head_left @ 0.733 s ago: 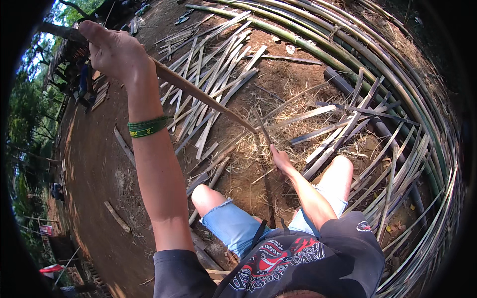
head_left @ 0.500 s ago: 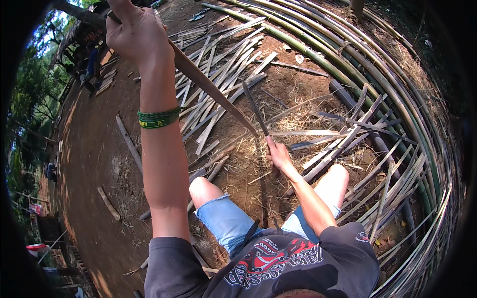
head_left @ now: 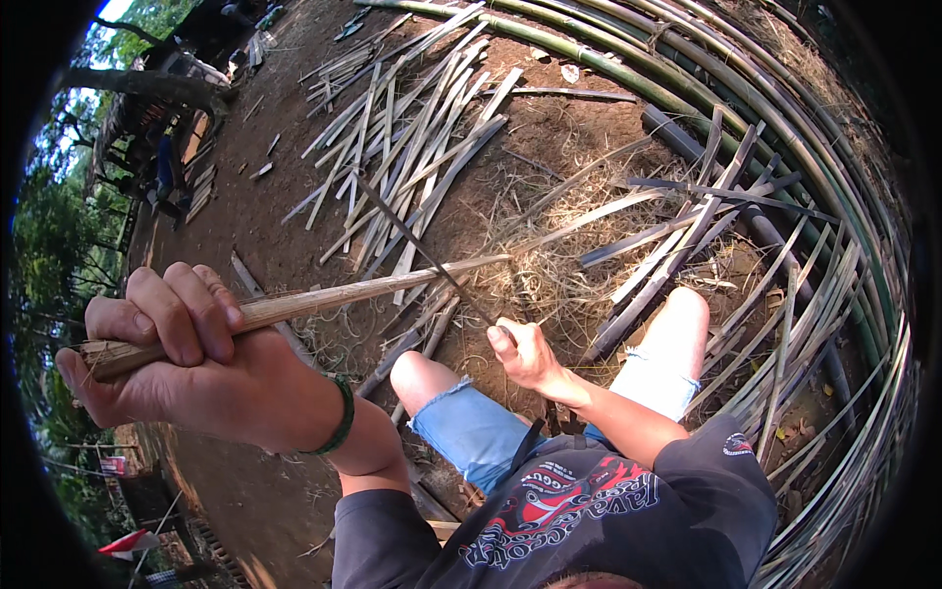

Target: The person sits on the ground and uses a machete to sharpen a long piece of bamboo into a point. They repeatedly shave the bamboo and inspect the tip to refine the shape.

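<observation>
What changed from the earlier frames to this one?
The left hand swung down from high overhead to chest level, bringing the bamboo strip nearly level. The right hand stayed by the knees, gripping a thin dark blade. Both grips are unchanged, and the split bamboo pile is unmoved.

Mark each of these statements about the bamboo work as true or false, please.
1. The left hand grips the thick end of a bamboo stick. True.
2. The right hand is empty. False: it holds a thin dark blade-like tool.
3. A green band is on the left wrist. True.
4. The person wears long trousers. False: blue shorts, with bare knees.
5. Split bamboo strips lie on the ground ahead. True.
</observation>
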`<state>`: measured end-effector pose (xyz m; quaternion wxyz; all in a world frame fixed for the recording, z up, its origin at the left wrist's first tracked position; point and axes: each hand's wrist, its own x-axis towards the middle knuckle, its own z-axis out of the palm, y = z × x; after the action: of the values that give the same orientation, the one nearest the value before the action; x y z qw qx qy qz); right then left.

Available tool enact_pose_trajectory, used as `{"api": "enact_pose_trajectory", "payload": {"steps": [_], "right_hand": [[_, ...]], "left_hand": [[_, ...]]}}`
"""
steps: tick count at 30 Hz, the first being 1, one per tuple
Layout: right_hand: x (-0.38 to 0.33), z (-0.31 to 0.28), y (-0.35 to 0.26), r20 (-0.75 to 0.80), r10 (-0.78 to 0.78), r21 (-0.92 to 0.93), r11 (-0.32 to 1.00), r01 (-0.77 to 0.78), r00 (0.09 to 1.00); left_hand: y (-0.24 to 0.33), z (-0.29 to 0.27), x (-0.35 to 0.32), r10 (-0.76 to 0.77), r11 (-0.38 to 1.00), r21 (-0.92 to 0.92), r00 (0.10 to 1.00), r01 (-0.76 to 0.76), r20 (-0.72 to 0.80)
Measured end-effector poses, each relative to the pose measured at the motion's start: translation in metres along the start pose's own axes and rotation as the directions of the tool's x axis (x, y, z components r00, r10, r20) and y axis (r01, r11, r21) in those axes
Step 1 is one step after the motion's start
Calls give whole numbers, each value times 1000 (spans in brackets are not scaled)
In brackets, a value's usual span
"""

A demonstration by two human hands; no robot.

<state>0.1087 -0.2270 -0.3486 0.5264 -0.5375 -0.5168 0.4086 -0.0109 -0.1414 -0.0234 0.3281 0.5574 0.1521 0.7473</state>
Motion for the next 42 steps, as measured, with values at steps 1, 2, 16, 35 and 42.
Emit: {"api": "enact_pose_trajectory", "payload": {"steps": [1,2,16,35,42], "right_hand": [[4,0,38,-32,161,4,987,-161,986],[4,-4,70,-55,321,13,947,-321,946],[13,-5,53,-39,220,-97,970,-223,975],[25,-18,121,-16,561,-223,805,-550,828],[3,0,-10,-37,52,116,992,-47,998]], "left_hand": [[-2,2,1,-1,1000,-17,1000,1,-3],[-5,4,2,-2,1000,-24,1000,2,-2],[-8,-6,4,-10,1000,4,993,10,117],[-16,4,6,61,993,104,998,-62,18],[-11,-4,0,47,999,9,995,-48,92]]}}
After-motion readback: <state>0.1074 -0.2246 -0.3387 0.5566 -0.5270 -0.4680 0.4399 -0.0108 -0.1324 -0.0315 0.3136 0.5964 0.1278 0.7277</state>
